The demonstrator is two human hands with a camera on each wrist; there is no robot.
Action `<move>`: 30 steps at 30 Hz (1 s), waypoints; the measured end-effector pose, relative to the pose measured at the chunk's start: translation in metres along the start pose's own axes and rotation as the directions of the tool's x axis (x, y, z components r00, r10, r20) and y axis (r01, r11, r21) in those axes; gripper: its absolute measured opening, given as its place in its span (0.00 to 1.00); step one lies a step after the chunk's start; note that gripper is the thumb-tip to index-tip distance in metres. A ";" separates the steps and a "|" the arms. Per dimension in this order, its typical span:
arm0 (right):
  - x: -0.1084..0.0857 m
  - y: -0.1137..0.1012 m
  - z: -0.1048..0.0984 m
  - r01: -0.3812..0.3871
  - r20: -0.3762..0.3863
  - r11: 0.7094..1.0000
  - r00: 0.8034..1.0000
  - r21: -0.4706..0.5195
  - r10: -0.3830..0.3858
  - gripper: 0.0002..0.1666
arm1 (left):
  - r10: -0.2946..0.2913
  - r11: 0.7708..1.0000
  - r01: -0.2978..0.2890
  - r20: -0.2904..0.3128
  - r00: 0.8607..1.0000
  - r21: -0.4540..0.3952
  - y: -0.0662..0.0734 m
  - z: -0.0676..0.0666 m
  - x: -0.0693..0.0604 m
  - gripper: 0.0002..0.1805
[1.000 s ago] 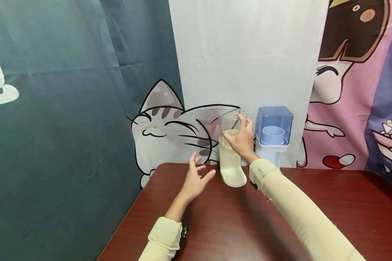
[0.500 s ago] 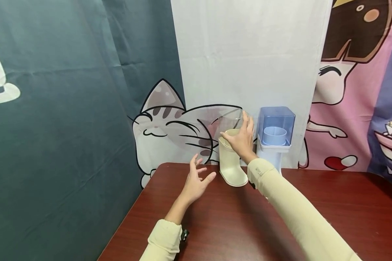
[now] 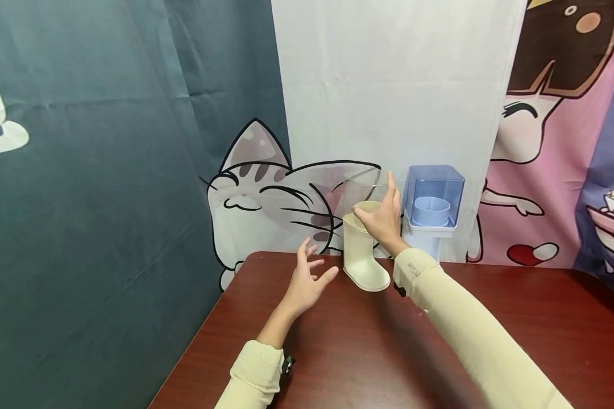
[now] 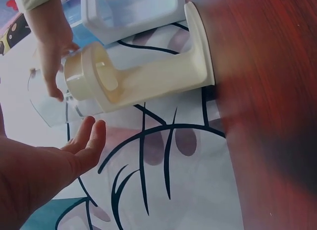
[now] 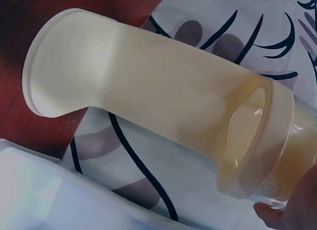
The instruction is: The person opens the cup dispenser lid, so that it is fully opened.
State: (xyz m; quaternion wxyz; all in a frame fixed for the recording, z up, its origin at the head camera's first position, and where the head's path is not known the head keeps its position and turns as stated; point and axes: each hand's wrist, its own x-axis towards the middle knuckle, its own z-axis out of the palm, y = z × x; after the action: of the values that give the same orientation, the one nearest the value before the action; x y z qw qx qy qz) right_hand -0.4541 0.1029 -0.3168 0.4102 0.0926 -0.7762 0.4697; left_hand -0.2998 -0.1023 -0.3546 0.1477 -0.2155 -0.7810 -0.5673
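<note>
A cream dispenser (image 3: pixel 359 250) with a rounded foot stands upright at the table's back edge, a clear container (image 3: pixel 360 190) on its top. My right hand (image 3: pixel 384 218) is beside that container, thumb in front and fingers extended up along its right side; in the right wrist view the thumb (image 5: pixel 270 215) is at the container's edge, most of the hand out of frame. Left of the dispenser, my left hand (image 3: pixel 305 284) hovers with spread, relaxed fingers, holding nothing. The left wrist view has the left hand (image 4: pixel 44 175) below the clear container (image 4: pixel 47 106), apart from it.
A second dispenser with a blue transparent box (image 3: pixel 435 193) and a pale blue cup (image 3: pixel 431 213) stands right of the cream one. Behind the reddish-brown table (image 3: pixel 348 352) hangs a printed cloth (image 3: pixel 399 85), with a dark green curtain (image 3: pixel 107 227) at the left.
The right hand's fingers have straightened from a curl over the clear container's front and shifted to its right side. The dispenser and left hand look nearly unchanged.
</note>
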 end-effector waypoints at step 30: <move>-0.056 -0.034 -0.086 0.016 0.242 0.915 0.963 0.402 -0.123 0.70 | -0.005 1.000 0.007 0.100 0.995 -0.021 -0.007 0.010 -0.010 0.48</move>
State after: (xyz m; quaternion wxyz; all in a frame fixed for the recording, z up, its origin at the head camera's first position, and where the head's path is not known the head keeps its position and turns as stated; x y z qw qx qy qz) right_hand -0.3526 0.1401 -0.3158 0.2931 0.2627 -0.7084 0.5858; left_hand -0.2943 -0.0962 -0.3685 0.1044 -0.2427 -0.7820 -0.5645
